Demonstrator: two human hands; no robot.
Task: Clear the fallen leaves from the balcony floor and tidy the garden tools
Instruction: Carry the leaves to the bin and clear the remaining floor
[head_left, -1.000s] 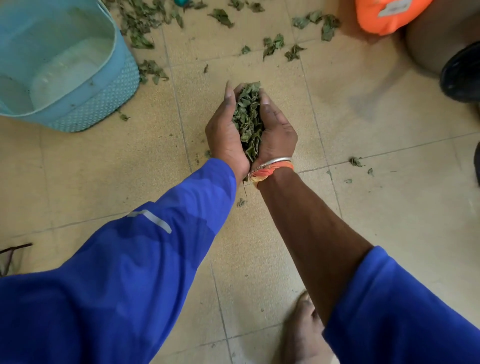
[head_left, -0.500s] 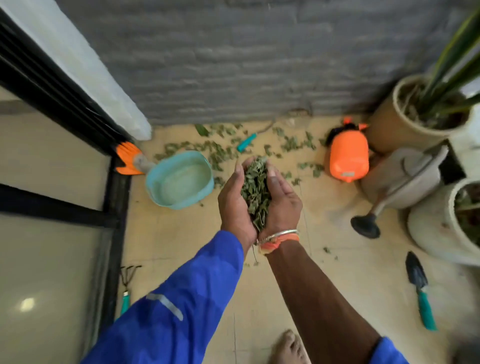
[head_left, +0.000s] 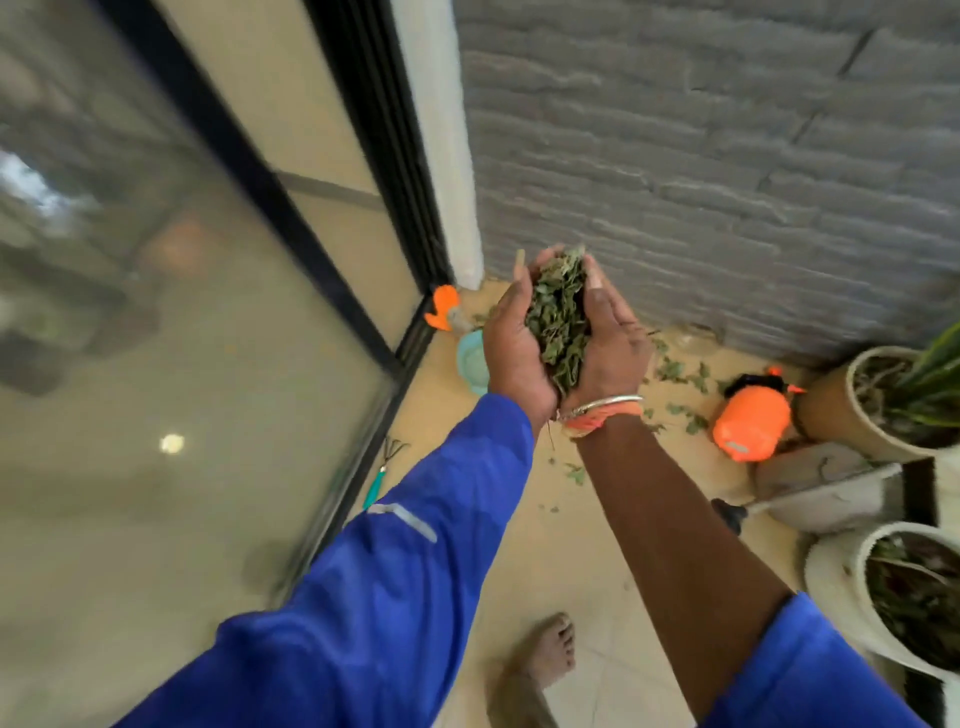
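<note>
A heap of green leaves (head_left: 558, 317) sits pressed between my two cupped hands, raised at chest height. My left hand (head_left: 511, 348) holds it from the left and my right hand (head_left: 615, 353), with a bangle and orange thread at the wrist, from the right. Below them a teal basin (head_left: 470, 361) shows partly behind my left hand. More loose leaves (head_left: 680, 374) lie on the tiled floor by the grey wall. A small hand rake (head_left: 382, 470) with a teal handle lies along the door track. An orange sprayer (head_left: 750, 426) lies on its side to the right.
A glass sliding door (head_left: 208, 364) fills the left. An orange-headed tool (head_left: 441, 306) lies in the corner. A grey watering can (head_left: 826, 486) and two plant pots (head_left: 841, 415) (head_left: 841, 587) crowd the right. My bare foot (head_left: 540, 660) stands on the tiles.
I have risen from the floor with the leaves still between both hands. The view has lifted and swung left toward the glass door; the basin now lies far below my hands.
</note>
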